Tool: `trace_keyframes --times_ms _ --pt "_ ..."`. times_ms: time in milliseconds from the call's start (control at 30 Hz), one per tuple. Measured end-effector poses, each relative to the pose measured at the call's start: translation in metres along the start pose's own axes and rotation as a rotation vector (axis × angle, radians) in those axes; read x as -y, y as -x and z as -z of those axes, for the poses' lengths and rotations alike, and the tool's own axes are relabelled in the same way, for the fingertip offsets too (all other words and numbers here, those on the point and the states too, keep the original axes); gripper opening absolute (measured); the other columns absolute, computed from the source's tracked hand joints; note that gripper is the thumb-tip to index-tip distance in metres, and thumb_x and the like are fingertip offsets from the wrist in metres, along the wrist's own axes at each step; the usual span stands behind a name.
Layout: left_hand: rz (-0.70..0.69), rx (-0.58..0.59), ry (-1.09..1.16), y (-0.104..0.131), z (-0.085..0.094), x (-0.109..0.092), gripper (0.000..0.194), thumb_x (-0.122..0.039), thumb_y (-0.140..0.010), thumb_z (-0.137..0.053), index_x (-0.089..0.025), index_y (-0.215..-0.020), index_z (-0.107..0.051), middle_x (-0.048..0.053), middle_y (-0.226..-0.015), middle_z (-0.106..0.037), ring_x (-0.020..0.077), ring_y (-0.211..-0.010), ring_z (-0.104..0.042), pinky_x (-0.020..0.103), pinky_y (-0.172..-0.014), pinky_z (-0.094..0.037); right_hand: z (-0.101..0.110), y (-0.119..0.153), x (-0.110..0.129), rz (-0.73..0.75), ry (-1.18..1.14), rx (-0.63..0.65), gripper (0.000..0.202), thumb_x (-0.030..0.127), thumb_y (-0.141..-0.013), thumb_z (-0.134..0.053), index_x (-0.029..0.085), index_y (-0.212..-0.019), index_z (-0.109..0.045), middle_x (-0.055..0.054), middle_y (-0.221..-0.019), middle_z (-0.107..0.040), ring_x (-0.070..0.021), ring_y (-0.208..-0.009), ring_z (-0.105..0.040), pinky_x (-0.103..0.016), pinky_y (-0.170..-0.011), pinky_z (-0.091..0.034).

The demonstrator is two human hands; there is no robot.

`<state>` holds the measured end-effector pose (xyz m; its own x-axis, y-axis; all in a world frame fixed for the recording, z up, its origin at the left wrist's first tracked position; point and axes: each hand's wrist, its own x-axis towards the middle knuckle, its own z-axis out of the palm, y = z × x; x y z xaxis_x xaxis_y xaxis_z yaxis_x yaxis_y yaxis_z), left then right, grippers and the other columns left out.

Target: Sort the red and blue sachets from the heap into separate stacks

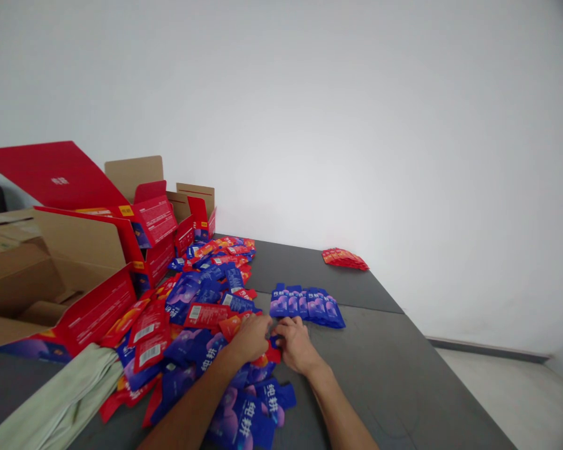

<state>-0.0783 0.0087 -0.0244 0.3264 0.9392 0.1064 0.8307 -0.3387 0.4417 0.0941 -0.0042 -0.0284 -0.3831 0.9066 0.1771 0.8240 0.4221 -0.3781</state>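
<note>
My left hand (252,337) reaches over a loose pile of red and blue sachets, its fingers curled in and their tips hidden. Just to its right, my right hand (296,345) is bent in a pinch on a blue sachet (275,341), of which only a small part shows between the two hands. Beyond the hands lies a row of overlapping blue sachets (304,305) with white lettering, fronts up. More blue sachets (246,420) spread below my wrists, and red sachets (206,315) with barcodes lie left of my left hand.
Open red cartons (96,306) with brown insides line the left side. A fanned stack of red sachets (344,258) lies at the far right of the dark table (380,375). Pale green cloth (70,400) rests at the lower left. A white wall (356,125) stands behind.
</note>
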Motion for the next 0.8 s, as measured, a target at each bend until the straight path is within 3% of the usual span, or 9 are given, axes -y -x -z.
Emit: trace_keyframes --times_ms 267,467,633,733,800 --pt "-0.024 0.002 -0.060 0.002 0.000 -0.002 0.026 -0.007 -0.068 -0.049 -0.021 -0.085 -0.064 0.007 -0.091 -0.069 0.0232 -0.092 -0.060 0.033 -0.081 -0.039 0.005 0.002 0.005 0.032 0.054 0.043 0.032 0.009 -0.074 -0.056 0.028 -0.098 -0.064 -0.003 -0.105 -0.060 -0.0214 -0.098 -0.042 -0.030 -0.075 -0.028" --pt "-0.029 0.002 -0.049 0.002 0.003 -0.008 0.017 -0.029 -0.079 -0.055 -0.020 -0.076 -0.068 0.008 -0.085 -0.070 0.0249 -0.090 -0.059 0.036 -0.083 -0.038 0.007 0.005 -0.005 0.058 -0.044 -0.009 0.024 0.007 -0.076 -0.052 0.023 -0.089 -0.063 -0.003 -0.100 -0.059 -0.0193 -0.095 -0.045 -0.029 -0.077 -0.030" --pt "-0.082 -0.006 0.117 0.000 0.009 -0.013 0.030 -0.031 -0.085 -0.046 -0.018 -0.066 -0.066 0.005 -0.069 -0.068 0.0183 -0.073 -0.059 0.030 -0.073 -0.039 0.020 0.008 -0.009 0.098 -0.309 -0.124 0.018 0.010 -0.083 -0.044 0.020 -0.084 -0.059 -0.001 -0.083 -0.061 -0.0163 -0.082 -0.052 -0.027 -0.079 -0.036" --pt "-0.095 -0.050 0.355 -0.004 0.011 -0.015 0.027 -0.027 -0.084 -0.044 -0.016 -0.071 -0.065 0.002 -0.071 -0.067 0.0147 -0.068 -0.058 0.025 -0.064 -0.037 0.021 0.005 -0.005 -0.011 -0.562 -0.265 0.015 0.020 -0.086 -0.047 0.021 -0.096 -0.058 0.000 -0.081 -0.061 -0.0157 -0.075 -0.054 -0.026 -0.073 -0.040" --pt "-0.077 -0.114 0.498 -0.007 0.011 -0.016 0.025 -0.027 -0.084 -0.043 -0.016 -0.074 -0.064 0.002 -0.072 -0.067 0.0142 -0.068 -0.057 0.024 -0.062 -0.038 0.019 0.002 0.000 -0.121 -0.746 -0.339 0.024 0.029 -0.087 -0.050 0.020 -0.109 -0.054 0.002 -0.076 -0.058 -0.0148 -0.068 -0.052 -0.025 -0.066 -0.041"
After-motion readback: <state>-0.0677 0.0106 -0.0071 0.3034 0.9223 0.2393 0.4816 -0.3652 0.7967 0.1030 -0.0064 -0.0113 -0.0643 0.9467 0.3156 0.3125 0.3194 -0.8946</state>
